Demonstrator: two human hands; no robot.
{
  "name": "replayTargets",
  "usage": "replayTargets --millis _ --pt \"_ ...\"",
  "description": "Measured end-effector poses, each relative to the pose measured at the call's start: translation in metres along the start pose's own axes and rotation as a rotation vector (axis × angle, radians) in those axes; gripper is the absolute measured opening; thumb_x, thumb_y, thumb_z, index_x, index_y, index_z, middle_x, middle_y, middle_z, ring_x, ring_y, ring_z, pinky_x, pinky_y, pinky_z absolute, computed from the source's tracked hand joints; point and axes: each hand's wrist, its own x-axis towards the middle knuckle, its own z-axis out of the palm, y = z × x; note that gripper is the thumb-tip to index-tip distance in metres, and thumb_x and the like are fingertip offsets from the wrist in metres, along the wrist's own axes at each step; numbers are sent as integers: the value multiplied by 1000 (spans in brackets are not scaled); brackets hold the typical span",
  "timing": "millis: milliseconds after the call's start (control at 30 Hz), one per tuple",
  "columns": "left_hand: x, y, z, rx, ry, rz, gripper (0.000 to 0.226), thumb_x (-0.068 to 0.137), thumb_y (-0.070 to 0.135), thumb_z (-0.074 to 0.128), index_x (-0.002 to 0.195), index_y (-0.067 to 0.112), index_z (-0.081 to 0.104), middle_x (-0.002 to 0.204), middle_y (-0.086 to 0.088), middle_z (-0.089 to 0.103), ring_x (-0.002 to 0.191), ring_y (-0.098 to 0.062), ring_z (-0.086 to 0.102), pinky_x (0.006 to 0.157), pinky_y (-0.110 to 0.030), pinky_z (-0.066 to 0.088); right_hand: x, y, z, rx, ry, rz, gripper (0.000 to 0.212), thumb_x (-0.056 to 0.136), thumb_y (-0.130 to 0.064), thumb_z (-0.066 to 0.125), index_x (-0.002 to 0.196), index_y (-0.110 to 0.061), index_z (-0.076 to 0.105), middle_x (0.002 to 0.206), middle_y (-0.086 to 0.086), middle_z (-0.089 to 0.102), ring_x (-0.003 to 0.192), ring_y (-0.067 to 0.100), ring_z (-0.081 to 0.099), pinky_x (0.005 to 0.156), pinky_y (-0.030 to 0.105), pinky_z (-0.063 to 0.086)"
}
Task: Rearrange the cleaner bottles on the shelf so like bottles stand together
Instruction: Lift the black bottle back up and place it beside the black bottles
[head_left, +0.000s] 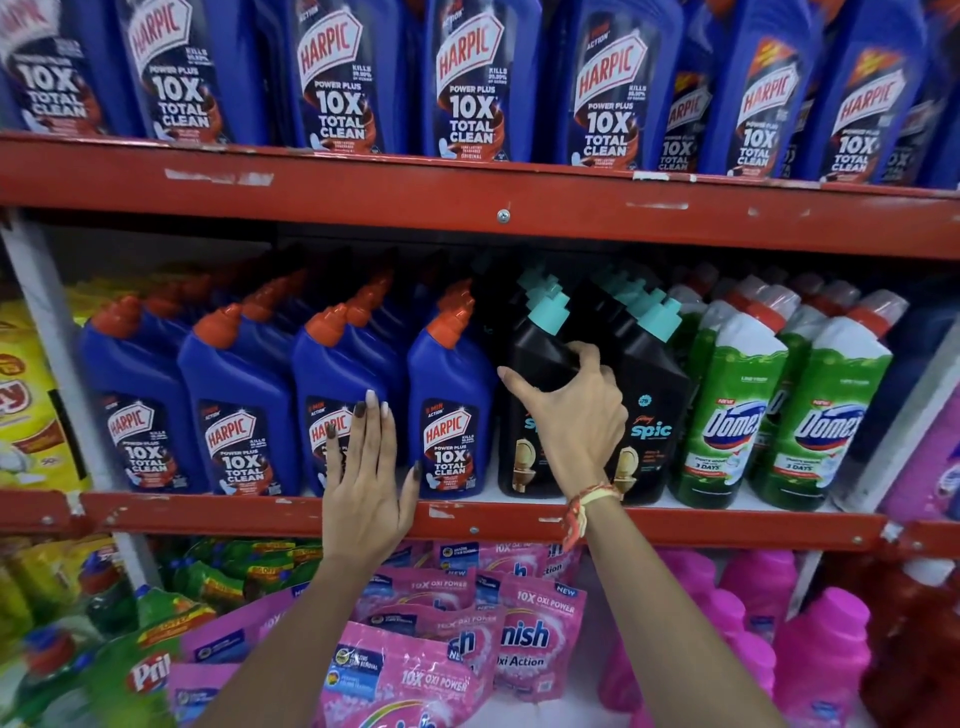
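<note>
on the middle red shelf (260, 512) the right hand (576, 415) wraps its fingers around the shoulder of a black spic bottle (530, 364) with a teal cap, standing between the blue harpic bottles (447, 415) and a second spic bottle (652, 410) — green domex bottles (732, 410) stand further right. the left hand (366, 478) lies flat, fingers straight and released, against the front of a harpic bottle (322, 395) — gripping nothing.

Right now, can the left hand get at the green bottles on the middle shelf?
Probably not directly: the left hand rests on a blue bottle, and the right hand with its black bottle stands before the green bottles.
</note>
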Motion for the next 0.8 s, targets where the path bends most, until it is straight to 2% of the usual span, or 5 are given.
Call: replayTargets --millis 133,300,533,800 --pt "0 1 -1 -30 1 3 69 106 45 20 158 0 13 167 -17 8 154 -28 11 123 -52 13 1 1 -3 -35 -15 -38 86 64 -73 70 130 -21 52 115 12 63 98 33 65 67 33 42" --pt "0 0 -2 -41 -6 6 70 105 44 23 158 1 10 167 -17 7 154 -29 12 124 -52 11 0 2 -5 -42 -6 -68 86 65 -72 70 132 -21 53 117 13 63 100 34 65 73 37 51" --pt "-1 1 -3 -48 -26 3 71 103 42 28 158 1 9 167 -16 6 154 -28 10 122 -53 14 2 4 -8 -68 -5 -116 88 66 -73 68 136 -23 52 122 12 64 101 32 66 75 37 53" --pt "-1 1 -6 -45 -71 2 70 107 48 15 159 2 6 168 -15 3 154 -28 9 123 -51 11 -2 5 -3 -118 -10 -174 91 71 -73 64 140 -16 48 129 14 60 106 34 64 77 41 54"
